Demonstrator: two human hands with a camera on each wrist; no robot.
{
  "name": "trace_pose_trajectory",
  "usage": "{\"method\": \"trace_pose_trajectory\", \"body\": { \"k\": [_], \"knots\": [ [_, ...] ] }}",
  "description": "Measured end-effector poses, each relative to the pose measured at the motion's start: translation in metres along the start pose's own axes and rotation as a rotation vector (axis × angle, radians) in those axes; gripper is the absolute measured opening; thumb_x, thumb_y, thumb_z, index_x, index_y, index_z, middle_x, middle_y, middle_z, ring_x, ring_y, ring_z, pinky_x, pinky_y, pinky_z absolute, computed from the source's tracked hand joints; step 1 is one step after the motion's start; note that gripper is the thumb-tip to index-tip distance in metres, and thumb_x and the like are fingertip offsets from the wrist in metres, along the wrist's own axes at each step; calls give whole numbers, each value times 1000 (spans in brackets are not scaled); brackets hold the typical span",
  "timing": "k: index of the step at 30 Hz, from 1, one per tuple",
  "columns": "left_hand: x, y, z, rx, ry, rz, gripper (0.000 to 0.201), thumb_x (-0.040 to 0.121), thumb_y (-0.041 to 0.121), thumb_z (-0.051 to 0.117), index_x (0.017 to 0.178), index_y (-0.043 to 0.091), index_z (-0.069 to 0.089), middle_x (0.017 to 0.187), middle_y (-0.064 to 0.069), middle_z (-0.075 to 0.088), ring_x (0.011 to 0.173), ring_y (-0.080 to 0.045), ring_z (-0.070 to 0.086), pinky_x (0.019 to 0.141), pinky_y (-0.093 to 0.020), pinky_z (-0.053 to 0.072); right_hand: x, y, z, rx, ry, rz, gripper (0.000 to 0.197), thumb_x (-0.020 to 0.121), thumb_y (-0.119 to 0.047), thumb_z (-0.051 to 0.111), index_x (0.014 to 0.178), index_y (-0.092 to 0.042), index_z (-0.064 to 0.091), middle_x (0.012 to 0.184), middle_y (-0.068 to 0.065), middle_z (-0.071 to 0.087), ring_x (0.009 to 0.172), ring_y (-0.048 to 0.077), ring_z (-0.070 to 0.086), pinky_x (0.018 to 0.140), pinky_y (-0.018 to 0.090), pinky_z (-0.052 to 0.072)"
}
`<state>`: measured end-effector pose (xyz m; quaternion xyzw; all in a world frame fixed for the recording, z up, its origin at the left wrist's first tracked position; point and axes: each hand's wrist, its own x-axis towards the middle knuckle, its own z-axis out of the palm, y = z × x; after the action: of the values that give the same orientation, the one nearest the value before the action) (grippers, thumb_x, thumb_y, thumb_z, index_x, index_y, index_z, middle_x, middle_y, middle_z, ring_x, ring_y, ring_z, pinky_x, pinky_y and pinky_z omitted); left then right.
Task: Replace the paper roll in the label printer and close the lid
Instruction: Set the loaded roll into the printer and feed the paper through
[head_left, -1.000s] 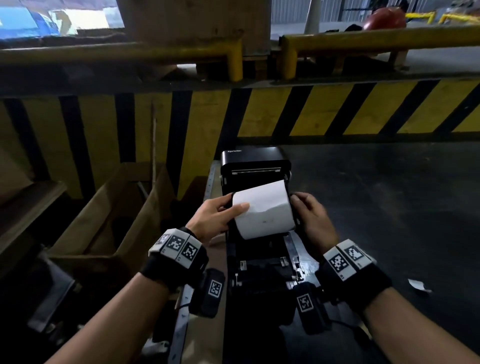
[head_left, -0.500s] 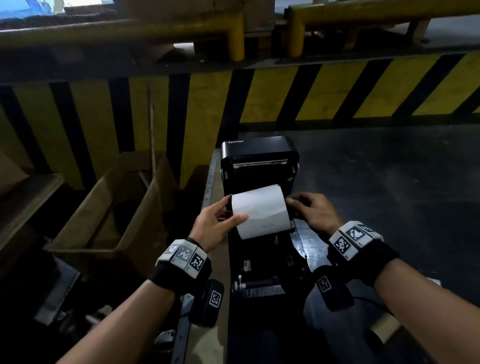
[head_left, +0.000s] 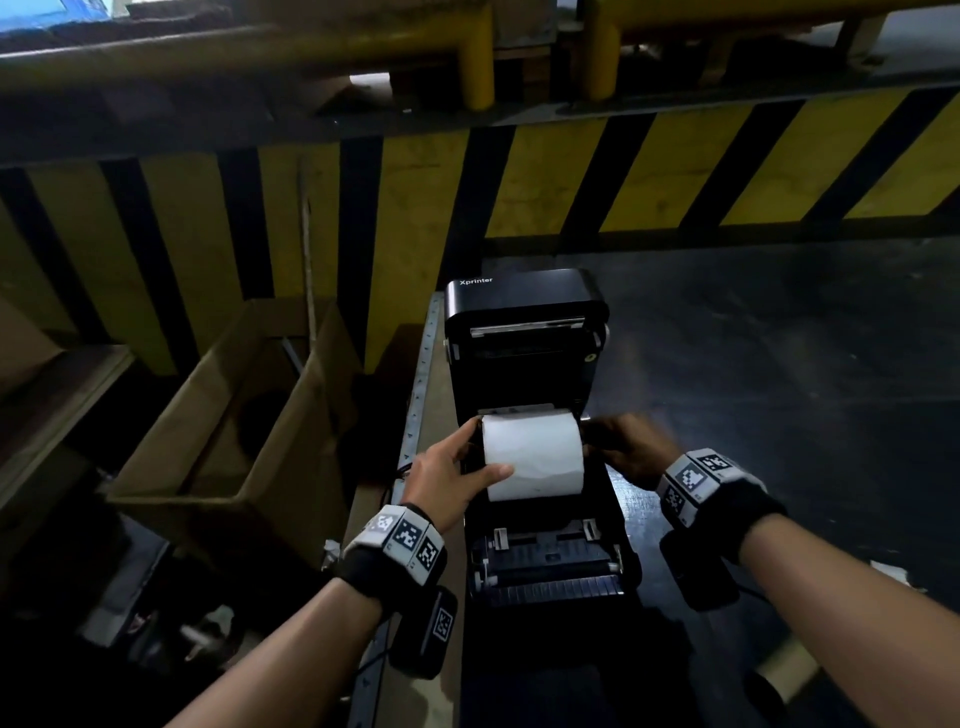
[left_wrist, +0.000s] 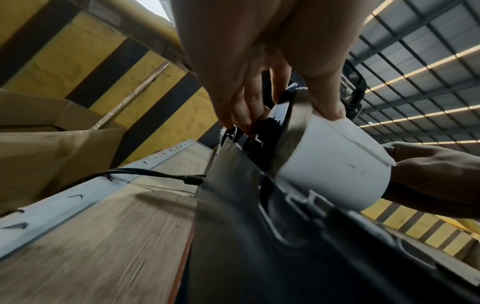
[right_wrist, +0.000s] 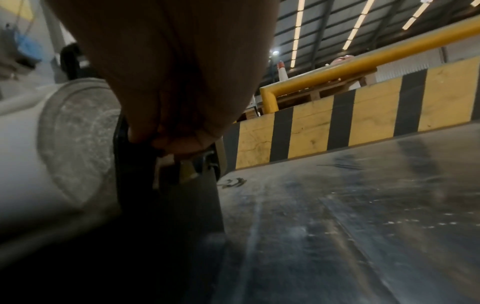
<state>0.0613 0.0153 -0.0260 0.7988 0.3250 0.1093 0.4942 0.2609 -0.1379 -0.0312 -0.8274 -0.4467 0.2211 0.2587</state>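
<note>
Paper roll (head_left: 532, 454) lowered into printer (head_left: 524, 364), both hands holding

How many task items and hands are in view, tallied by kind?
Paper roll: 1
Label printer, lid open: 1
Hands: 2, left hand and right hand, one at each end of the roll
Cardboard box: 1
Total: 5
</note>
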Motion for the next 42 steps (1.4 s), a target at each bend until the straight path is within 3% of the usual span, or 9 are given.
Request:
{"method": "trace_pose_trajectory", "body": {
  "k": [8, 14, 19, 24, 28, 30, 32, 35, 42],
  "knots": [
    [3, -5, 7, 97, 38, 9, 84, 68, 48, 76, 141, 32, 37, 136, -7, 55, 128, -21, 48, 110, -42, 40, -7, -10, 4, -64, 69, -35, 24, 82, -7, 61, 106, -7, 67, 103, 15, 70, 95, 30, 64, 77, 28, 44],
    [2, -6, 14, 214, 39, 34, 79, 74, 48, 71, 143, 33, 34, 130, -3, 58, 121, -21, 52, 100, -32, 43, -8, -10, 2, -166, 39, -29, 30, 83, -4, 56, 111, -9, 65, 112, 17, 65, 102, 35, 61, 87, 39, 49],
    [-1, -14, 19, 284, 63, 38, 81, 73, 52, 69, 143, 30, 34, 133, -4, 50, 125, -24, 45, 105, -44, 41, -7, -11, 2, -223, 20, 10, 36, 84, -7, 57, 119, -14, 61, 119, 13, 62, 108, 29, 58, 86, 28, 42],
    [0, -12, 19, 353, 46, 37, 82, 74, 53, 67, 144, 29, 31, 136, -5, 47, 127, -26, 43, 106, -45, 40, -12, -13, 4, -148, 79, 0, 32, 80, -9, 62, 112, -11, 65, 113, 15, 65, 98, 29, 63, 69, 11, 31],
    [-3, -4, 18, 338, 65, 18, 78, 76, 48, 68, 143, 25, 34, 133, -6, 48, 124, -25, 44, 104, -43, 41, -21, -10, 9, 153, 274, 101, 17, 86, -19, 57, 91, -9, 69, 92, 16, 73, 79, 29, 67, 71, 32, 50],
    [-4, 3, 17, 286, 108, -4, 76, 76, 44, 70, 140, 19, 38, 130, -7, 49, 121, -24, 47, 102, -40, 43, -25, -10, 14, 216, 253, 142, 29, 86, -36, 56, 75, -11, 66, 76, 12, 71, 65, 22, 63, 62, 32, 50],
    [-5, 8, 17, 192, 172, -48, 67, 74, 39, 73, 131, 15, 45, 120, -6, 54, 111, -22, 53, 96, -37, 47, -30, -13, 22, 177, 185, 178, 41, 83, -46, 58, 67, -9, 64, 66, 8, 67, 61, 17, 59, 55, 27, 43],
    [-7, 9, 17, 89, 168, -136, 44, 74, 36, 74, 108, 13, 55, 91, 2, 60, 87, -17, 59, 75, -30, 48, -32, -10, 29, 164, 172, 236, 43, 77, -48, 64, 70, -6, 68, 70, 10, 70, 69, 21, 64, 63, 31, 49],
    [-13, -5, 27, 89, 129, -186, 20, 69, 39, 74, 64, 27, 59, 72, 1, 70, 77, -23, 70, 76, -41, 58, -40, -8, 33, 258, 150, 200, 24, 76, -40, 69, 60, -23, 67, 69, 4, 71, 71, 16, 65, 67, 28, 47]
  ]
}}
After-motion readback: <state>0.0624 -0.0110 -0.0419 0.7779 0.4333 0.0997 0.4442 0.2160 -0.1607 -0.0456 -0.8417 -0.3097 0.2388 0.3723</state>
